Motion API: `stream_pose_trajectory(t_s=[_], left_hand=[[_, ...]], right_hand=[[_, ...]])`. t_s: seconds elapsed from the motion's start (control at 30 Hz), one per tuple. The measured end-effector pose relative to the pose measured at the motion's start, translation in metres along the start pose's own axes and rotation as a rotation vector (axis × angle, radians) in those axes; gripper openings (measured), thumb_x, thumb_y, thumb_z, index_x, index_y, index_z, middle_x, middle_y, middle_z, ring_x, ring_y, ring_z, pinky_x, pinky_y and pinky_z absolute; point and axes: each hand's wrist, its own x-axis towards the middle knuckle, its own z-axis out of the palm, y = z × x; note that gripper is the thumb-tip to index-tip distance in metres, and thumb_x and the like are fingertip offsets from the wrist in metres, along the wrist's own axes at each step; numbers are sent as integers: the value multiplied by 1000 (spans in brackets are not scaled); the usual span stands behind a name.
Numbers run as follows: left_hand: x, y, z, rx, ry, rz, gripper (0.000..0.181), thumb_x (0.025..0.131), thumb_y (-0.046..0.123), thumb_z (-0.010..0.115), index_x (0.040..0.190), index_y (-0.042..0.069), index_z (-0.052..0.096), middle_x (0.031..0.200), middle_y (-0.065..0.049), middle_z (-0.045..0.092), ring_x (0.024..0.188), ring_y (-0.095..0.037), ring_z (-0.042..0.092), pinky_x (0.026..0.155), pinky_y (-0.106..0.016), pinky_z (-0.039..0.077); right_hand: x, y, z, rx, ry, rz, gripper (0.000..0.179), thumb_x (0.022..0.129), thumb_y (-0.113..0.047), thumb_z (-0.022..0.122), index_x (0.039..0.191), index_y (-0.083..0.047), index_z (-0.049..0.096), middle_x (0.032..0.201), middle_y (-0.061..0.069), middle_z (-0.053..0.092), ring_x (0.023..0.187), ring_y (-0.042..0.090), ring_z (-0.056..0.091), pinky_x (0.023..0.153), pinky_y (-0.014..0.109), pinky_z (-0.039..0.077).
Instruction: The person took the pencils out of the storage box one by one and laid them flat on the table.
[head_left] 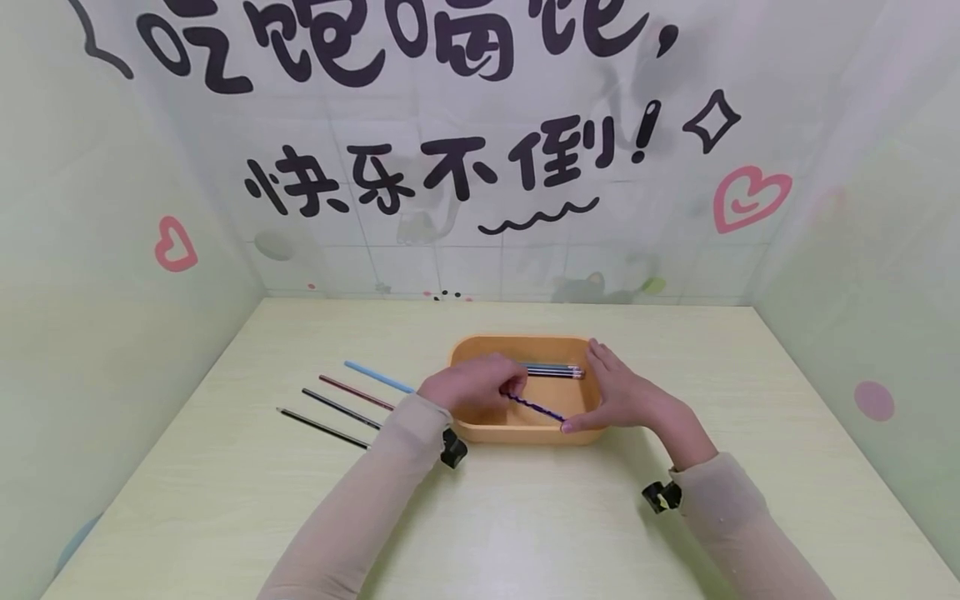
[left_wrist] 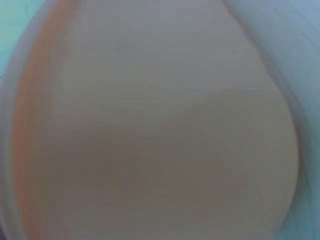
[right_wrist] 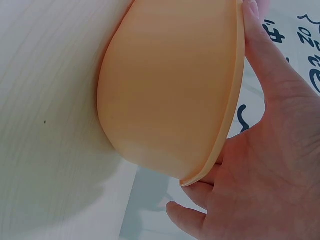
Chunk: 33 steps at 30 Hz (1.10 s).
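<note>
My left hand (head_left: 483, 379) reaches over the left part of an orange plastic box (head_left: 517, 435), its fingers curled round one end of a dark blue, twisted-looking pencil (head_left: 536, 407). That pencil slants down to the right, its far end by my right thumb. With thumb and fingers spread, my right hand (head_left: 626, 396) holds the right end of the box; the right wrist view shows its fingers at the rim (right_wrist: 235, 85). Several pencils (head_left: 553, 371) lie side by side along the box's back wall, partly covered by my left hand. The left wrist view is blurred, filled by the box wall (left_wrist: 165, 120).
Left of the box, a light blue pencil (head_left: 378, 377), a dark red one (head_left: 356, 392), a dark one (head_left: 341, 408) and a black one (head_left: 322, 427) lie slanted on the pale wooden table (head_left: 517, 525). Printed curtains (head_left: 420, 267) stand behind and at both sides.
</note>
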Motion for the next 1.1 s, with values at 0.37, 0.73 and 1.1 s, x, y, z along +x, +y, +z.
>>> stream_pose_trajectory(t_s=[0.37, 0.73, 1.1], left_hand=[[-6, -6, -9, 34, 57, 35, 20, 86, -1, 64, 82, 16, 56, 78, 4, 51, 75, -11, 49, 67, -21, 40], [-14, -2, -17, 66, 83, 40, 22, 83, -3, 65, 81, 16, 54, 78, 4, 50, 76, -11, 49, 67, -23, 39], [-31, 4, -28, 85, 130, 81, 22, 81, -4, 63, 81, 16, 54, 80, 3, 50, 78, -12, 48, 68, -25, 40]], right_hand=[[1, 2, 1, 4, -2, 2, 134, 71, -63, 79, 155, 10, 6, 165, 27, -2, 153, 46, 3, 120, 62, 19], [2, 2, 1, -2, -1, 4, 134, 71, -64, 79, 155, 10, 6, 165, 26, -1, 153, 46, 4, 120, 62, 19], [3, 1, 0, -19, -3, 20, 134, 70, -65, 79, 155, 9, 6, 165, 26, -1, 153, 46, 5, 120, 61, 19]])
